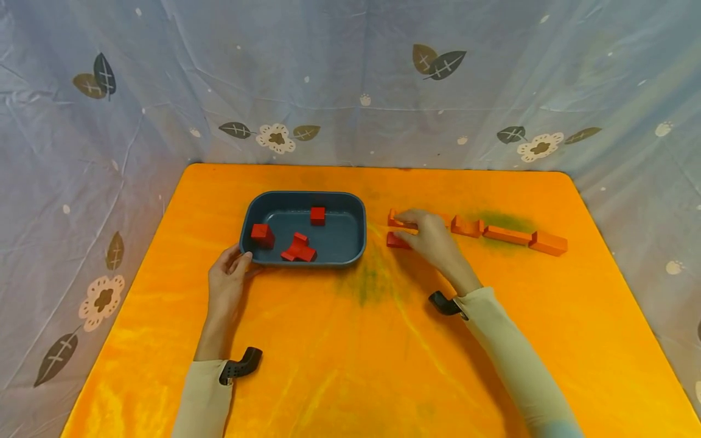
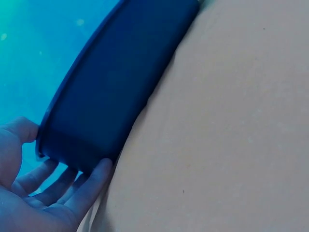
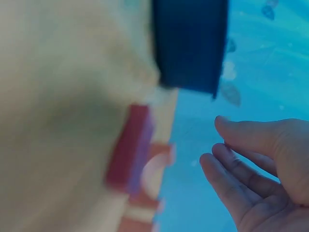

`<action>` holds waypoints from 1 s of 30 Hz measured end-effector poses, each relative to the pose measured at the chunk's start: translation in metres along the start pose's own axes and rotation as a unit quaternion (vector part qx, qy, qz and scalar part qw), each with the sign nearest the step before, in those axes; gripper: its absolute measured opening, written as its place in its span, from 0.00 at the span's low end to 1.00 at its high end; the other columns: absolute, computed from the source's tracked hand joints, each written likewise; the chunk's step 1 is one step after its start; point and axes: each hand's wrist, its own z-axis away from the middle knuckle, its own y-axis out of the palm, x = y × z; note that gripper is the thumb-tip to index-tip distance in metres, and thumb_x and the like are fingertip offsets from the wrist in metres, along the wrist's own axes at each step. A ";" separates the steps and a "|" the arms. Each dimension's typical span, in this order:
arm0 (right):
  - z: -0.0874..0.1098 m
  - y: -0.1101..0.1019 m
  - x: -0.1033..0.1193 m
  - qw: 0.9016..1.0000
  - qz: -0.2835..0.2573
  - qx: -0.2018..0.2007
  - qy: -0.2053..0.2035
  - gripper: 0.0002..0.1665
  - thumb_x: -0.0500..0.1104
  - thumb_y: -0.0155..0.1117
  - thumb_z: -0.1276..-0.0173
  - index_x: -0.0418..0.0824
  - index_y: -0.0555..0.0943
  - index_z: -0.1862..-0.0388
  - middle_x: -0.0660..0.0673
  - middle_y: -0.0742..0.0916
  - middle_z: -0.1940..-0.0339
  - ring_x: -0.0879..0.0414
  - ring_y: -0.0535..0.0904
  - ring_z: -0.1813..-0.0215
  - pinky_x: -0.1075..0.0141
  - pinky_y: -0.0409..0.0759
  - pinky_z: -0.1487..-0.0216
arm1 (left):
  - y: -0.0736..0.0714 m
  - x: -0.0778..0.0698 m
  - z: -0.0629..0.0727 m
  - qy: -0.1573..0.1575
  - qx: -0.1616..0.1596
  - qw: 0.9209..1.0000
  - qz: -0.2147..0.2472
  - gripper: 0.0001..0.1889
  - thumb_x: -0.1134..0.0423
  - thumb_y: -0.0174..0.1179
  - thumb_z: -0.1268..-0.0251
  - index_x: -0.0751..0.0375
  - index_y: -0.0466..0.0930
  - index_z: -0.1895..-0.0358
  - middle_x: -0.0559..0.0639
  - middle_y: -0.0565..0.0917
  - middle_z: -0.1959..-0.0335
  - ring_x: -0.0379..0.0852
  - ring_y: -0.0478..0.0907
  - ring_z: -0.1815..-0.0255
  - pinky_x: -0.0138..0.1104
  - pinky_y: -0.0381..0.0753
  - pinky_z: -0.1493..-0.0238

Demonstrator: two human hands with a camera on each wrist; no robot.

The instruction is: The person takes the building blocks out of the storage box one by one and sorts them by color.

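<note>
While gripping the tray [image 1: 336,237] at its near left corner with the left hand [image 1: 226,280], reaches over the counter [image 1: 339,353] with the right hand [image 1: 431,238], in the head view. Has the left fingers clamped on its rim and wall; shows inside, to their right, a big block [image 1: 263,235], a small cube [image 1: 317,216] and some red pieces [image 1: 299,248]. Has the right thumb and fingers apart, with a red block [image 1: 397,241] just below the thumb and a notched block [image 1: 392,218], partly hidden, by the forefinger tip. Shows an arch [image 1: 467,227], a bar [image 1: 507,236] and an end block [image 1: 549,243] in line, right of the right fingers.

From the left wrist, shows the left fingers against the outer wall, thumb at the rim.

From the right wrist, shows a gap between thumb and fingers, and the red block, blurred, apart from them.
</note>
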 end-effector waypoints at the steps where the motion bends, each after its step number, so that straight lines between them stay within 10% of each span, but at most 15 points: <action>1: -0.005 0.002 0.006 1.000 -0.010 -0.001 -0.007 0.20 0.33 0.71 0.38 0.30 0.83 0.47 0.35 0.84 0.48 0.40 0.83 0.49 0.49 0.82 0.48 | 0.000 0.000 0.000 0.000 0.001 1.000 0.001 0.25 0.60 0.56 0.27 0.61 0.68 0.30 0.56 0.73 0.36 0.47 0.75 0.45 0.31 0.81 0.47; 9: -0.048 0.035 0.050 0.991 -0.130 0.045 -0.001 0.21 0.35 0.70 0.36 0.30 0.82 0.45 0.36 0.85 0.47 0.43 0.82 0.47 0.58 0.83 0.47 | -0.003 -0.001 0.001 0.004 0.006 1.000 0.003 0.25 0.60 0.55 0.27 0.61 0.67 0.30 0.57 0.73 0.36 0.47 0.75 0.45 0.33 0.81 0.46; 30: -0.107 0.110 0.068 0.994 0.005 0.090 0.056 0.25 0.38 0.73 0.39 0.36 0.81 0.42 0.42 0.86 0.48 0.50 0.82 0.49 0.61 0.80 0.45 | -0.003 0.001 0.000 0.011 0.011 0.999 0.038 0.24 0.62 0.55 0.27 0.64 0.68 0.31 0.59 0.74 0.38 0.48 0.74 0.44 0.34 0.82 0.47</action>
